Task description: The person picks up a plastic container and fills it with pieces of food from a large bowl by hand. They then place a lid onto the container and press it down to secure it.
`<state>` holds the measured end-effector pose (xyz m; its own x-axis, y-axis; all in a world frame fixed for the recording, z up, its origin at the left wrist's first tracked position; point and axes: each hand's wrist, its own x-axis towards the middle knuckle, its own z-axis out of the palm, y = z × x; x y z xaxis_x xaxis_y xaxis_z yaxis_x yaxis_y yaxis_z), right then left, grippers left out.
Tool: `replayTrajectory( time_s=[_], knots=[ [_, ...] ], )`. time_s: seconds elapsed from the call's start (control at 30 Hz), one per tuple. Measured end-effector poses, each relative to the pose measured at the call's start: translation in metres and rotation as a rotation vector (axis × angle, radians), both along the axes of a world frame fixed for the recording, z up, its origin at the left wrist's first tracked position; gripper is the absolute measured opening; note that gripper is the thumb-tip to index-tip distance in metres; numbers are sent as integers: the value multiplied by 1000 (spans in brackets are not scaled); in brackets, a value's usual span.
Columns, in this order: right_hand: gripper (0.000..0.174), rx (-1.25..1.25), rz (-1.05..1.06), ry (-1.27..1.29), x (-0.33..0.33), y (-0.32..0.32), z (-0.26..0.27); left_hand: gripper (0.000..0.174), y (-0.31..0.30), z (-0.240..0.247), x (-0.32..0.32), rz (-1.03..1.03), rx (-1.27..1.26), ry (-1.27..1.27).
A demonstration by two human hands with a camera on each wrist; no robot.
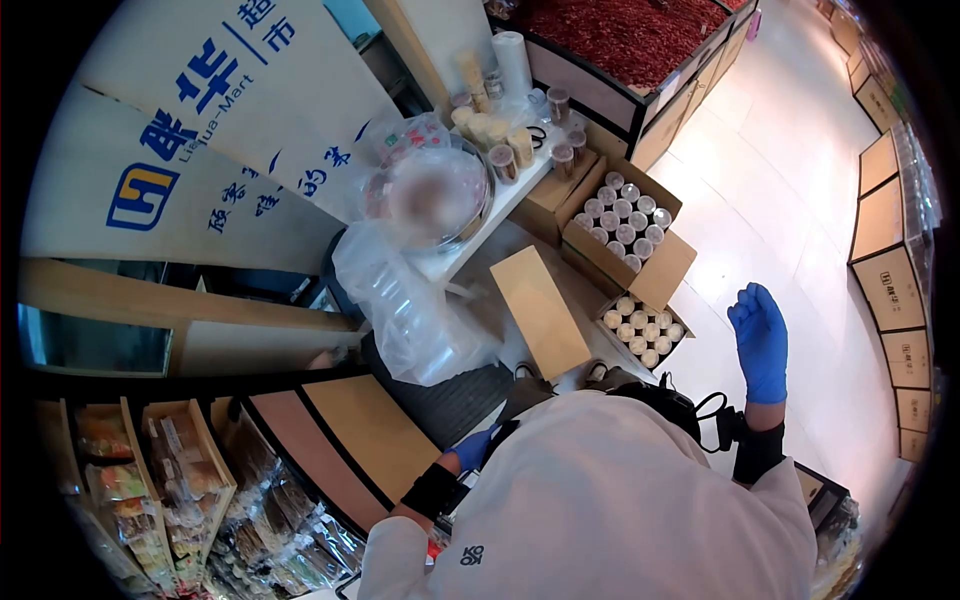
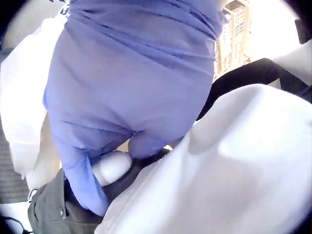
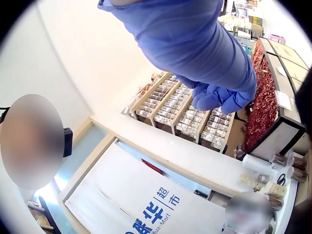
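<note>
My left hand (image 1: 472, 447), in a blue glove, is low at the waist against the dark trousers (image 2: 48, 204). In the left wrist view this hand (image 2: 131, 83) has its thumb and fingers around a smooth white rounded object (image 2: 116, 167); most of it is hidden, and I cannot tell its kind. Out to the right, my blue-gloved right hand (image 1: 762, 340) is raised over the floor, away from the goods. Its fingers (image 3: 214, 99) bend loosely, with nothing visible in them.
An open carton (image 1: 680, 262) of clear-lidded jars stands in front, above more white-topped jars (image 1: 640, 330). The white table (image 1: 470, 250) carries a wrapped round container (image 1: 425, 195), filled jars and scissors (image 1: 537, 135). A plastic bag (image 1: 410, 310) hangs alongside. Shelves (image 1: 190, 470) line the left.
</note>
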<state>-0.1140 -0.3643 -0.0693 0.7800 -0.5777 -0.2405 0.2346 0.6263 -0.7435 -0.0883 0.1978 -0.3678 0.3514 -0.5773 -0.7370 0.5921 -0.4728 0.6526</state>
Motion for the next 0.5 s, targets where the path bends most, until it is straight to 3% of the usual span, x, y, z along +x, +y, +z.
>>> replayTrajectory(
  time_s=[0.03, 0.1, 0.13, 0.27, 0.33, 0.37, 0.43, 0.5],
  knots=[
    [20, 12, -21, 14, -3, -4, -2, 40, -2, 1, 3, -5, 4, -3],
    [20, 26, -43, 30, -6, -11, -5, 40, -7, 11, 2, -245, 218, -196],
    [19, 18, -51, 33, -8, -14, -6, 35, -37, 74, 13, -443, 306, -489],
    [19, 24, -65, 50, -15, -33, -12, 26, -66, 95, 9, -532, 445, -724],
    [19, 24, -41, 45, -16, -49, -22, 23, -78, 115, 7, -341, 494, -932],
    [19, 21, -18, 43, -18, -58, -29, 23, -84, 128, 5, -331, 515, -914],
    [24, 30, 5, 4, -22, -78, -45, 25, -102, 158, 17, -100, 618, -548],
    [26, 39, 35, 15, -24, -92, -54, 26, -95, 154, 25, 43, 609, -488]
  ],
)
